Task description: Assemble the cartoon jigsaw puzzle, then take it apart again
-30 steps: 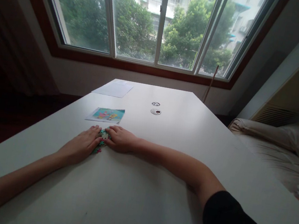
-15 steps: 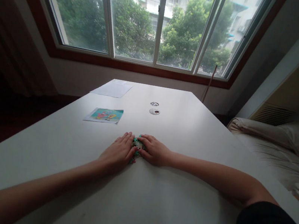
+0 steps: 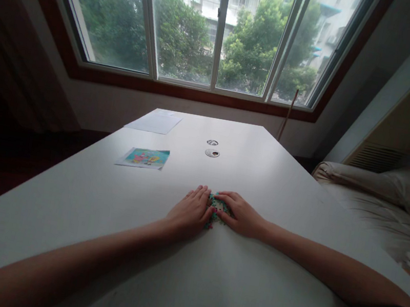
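A small heap of teal and pink puzzle pieces [image 3: 214, 210] lies on the white table [image 3: 258, 281], a little right of its middle. My left hand [image 3: 190, 213] presses against the heap from the left, fingers together and curved. My right hand [image 3: 240, 215] cups it from the right, so the pieces are squeezed between both hands and mostly hidden. A colourful cartoon picture card [image 3: 144, 157] lies flat further back and to the left.
A white paper sheet [image 3: 154, 121] lies at the far left corner. Two round cable holes [image 3: 212, 153] sit in the tabletop behind my hands. A bed with pale bedding [image 3: 387, 203] stands to the right. A thin stick [image 3: 287, 116] leans under the window.
Both hands have slid the heap of pieces to the right across the table, away from the picture card. The card and paper have not moved.
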Demonstrator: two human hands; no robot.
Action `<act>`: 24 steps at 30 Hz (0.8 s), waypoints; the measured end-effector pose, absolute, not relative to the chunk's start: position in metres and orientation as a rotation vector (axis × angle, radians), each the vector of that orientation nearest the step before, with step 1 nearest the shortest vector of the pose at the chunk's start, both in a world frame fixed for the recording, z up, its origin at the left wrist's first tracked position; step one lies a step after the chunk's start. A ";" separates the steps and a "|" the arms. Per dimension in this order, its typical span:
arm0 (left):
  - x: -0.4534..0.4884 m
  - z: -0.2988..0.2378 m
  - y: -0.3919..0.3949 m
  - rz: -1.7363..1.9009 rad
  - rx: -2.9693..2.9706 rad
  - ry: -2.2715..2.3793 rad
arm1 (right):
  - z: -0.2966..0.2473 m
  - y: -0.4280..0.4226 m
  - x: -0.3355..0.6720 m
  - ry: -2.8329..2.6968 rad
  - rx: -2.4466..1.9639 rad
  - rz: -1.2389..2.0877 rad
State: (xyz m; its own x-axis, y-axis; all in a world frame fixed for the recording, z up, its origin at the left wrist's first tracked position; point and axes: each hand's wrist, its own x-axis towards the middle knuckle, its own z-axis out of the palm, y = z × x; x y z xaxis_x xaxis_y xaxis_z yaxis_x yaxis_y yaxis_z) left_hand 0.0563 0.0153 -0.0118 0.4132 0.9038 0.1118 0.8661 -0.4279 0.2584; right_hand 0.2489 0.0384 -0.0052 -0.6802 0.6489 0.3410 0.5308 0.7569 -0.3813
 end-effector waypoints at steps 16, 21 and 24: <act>0.032 0.008 0.025 0.565 2.570 1.429 | 0.001 0.048 0.262 -2.302 -0.785 0.538; -0.007 0.020 0.055 0.564 2.514 1.909 | -0.002 0.061 0.270 -2.273 -0.813 0.433; -0.036 0.018 0.070 0.482 2.362 2.267 | -0.006 0.066 0.273 -2.240 -0.822 0.379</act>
